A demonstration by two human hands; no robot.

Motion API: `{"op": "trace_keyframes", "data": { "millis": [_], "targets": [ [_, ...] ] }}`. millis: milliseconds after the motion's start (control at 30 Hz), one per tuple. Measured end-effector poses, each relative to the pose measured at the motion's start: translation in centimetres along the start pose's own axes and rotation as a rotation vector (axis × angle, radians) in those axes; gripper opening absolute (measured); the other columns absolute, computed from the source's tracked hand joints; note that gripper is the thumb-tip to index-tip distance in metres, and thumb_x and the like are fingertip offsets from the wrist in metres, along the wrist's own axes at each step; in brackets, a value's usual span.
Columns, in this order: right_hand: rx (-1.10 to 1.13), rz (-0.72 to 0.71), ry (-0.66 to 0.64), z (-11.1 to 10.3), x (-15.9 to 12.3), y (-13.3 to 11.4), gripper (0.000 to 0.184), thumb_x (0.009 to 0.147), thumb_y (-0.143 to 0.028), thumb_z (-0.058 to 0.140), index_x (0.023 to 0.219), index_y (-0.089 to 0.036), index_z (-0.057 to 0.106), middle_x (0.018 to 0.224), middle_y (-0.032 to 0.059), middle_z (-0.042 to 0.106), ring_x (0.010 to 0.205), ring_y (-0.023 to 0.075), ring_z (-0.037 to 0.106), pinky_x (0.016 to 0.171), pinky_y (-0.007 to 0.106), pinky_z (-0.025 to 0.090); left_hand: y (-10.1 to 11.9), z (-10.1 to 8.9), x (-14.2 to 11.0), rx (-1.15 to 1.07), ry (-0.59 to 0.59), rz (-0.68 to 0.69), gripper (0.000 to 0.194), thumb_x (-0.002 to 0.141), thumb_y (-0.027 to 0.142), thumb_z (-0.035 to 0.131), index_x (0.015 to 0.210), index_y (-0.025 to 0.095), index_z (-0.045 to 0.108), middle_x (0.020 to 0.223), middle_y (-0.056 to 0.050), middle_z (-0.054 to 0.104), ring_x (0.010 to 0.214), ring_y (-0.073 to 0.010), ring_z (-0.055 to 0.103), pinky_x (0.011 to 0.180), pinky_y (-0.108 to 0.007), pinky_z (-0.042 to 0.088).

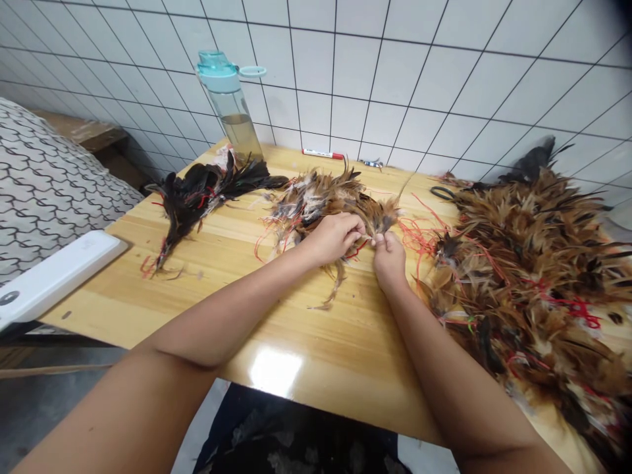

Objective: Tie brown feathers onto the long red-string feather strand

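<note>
Both hands meet over a small bunch of brown feathers (336, 197) lying in the middle of the wooden table (276, 316). My left hand (336, 236) is closed, its fingers pinched on the feathers and on a red thread (356, 251). My right hand (388, 257) is closed too, pinching the same bunch from the right. Loose feathers (333, 289) hang below the hands. More red thread (419, 237) trails to the right of my right hand.
A big heap of brown feathers (533, 276) covers the table's right side. A bunch of black feathers (197, 194) lies at the left. A water bottle (230, 105), a red marker (323, 154) and scissors (442, 192) lie near the tiled wall. A white device (54, 273) sits at the left edge.
</note>
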State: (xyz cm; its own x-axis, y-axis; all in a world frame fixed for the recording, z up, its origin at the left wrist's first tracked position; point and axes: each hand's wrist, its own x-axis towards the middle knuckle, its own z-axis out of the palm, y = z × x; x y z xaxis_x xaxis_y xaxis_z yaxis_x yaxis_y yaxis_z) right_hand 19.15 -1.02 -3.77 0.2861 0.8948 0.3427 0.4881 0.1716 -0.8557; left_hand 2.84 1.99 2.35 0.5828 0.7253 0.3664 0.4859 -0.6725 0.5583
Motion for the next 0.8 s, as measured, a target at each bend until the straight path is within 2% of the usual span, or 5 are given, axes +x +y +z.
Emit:
{"op": "trace_keyframes", "data": {
  "millis": [200,433,600,733,800],
  "targets": [
    [-0.063,-0.044,-0.038,0.2,0.0,0.2,0.027,0.087,-0.037,0.045,0.063,-0.024,0.046,0.071,0.0032,0.049,0.072,0.0205,0.046,0.073,0.035,0.038,-0.5,0.4,-0.1,0.159,-0.025,0.089,0.012,0.089,0.014,0.046,0.089,0.015,0.058,0.09,-0.007,0.063,0.087,-0.0171,0.058,0.081,-0.028,0.045],
    [-0.017,-0.064,-0.077,0.2,0.0,0.2,0.032,0.085,-0.046,0.049,0.061,-0.024,0.049,0.07,0.0034,0.051,0.073,0.0207,0.048,0.072,0.035,0.039,-0.2,0.5,-0.4,0.312,-0.056,0.085,0.02,0.095,0.022,0.04,0.089,0.014,0.057,0.087,-0.008,0.058,0.079,-0.0164,0.057,0.075,-0.029,0.045],
    [-0.013,-0.071,-0.121,0.1,0.1,0.0,0.028,0.084,-0.039,0.049,0.06,-0.024,0.05,0.07,0.0028,0.051,0.072,0.0201,0.048,0.073,0.035,0.039,0.2,0.5,-0.4,0.491,-0.092,0.104,0.018,0.094,0.02,0.041,0.091,0.014,0.057,0.087,-0.008,0.057,0.077,-0.0183,0.056,0.07,-0.029,0.043],
    [-0.009,-0.08,-0.125,0.1,0.2,-0.1,0.026,0.079,-0.032,0.055,0.056,-0.024,0.044,0.066,0.0009,0.049,0.068,0.0186,0.046,0.07,0.034,0.038,0.5,0.5,-0.4,0.513,-0.104,0.126,0.014,0.093,0.019,0.044,0.09,0.014,0.057,0.086,-0.007,0.056,0.079,-0.0188,0.056,0.07,-0.029,0.043],
    [-0.007,-0.078,-0.143,0.1,0.3,-0.1,0.023,0.077,-0.028,0.058,0.056,-0.023,0.047,0.067,0.0009,0.051,0.069,0.0187,0.047,0.071,0.034,0.04,0.5,0.6,-0.5,0.527,-0.102,0.136,0.013,0.093,0.019,0.045,0.089,0.015,0.057,0.086,-0.007,0.056,0.08,-0.0184,0.055,0.07,-0.028,0.043]
  ]
}}
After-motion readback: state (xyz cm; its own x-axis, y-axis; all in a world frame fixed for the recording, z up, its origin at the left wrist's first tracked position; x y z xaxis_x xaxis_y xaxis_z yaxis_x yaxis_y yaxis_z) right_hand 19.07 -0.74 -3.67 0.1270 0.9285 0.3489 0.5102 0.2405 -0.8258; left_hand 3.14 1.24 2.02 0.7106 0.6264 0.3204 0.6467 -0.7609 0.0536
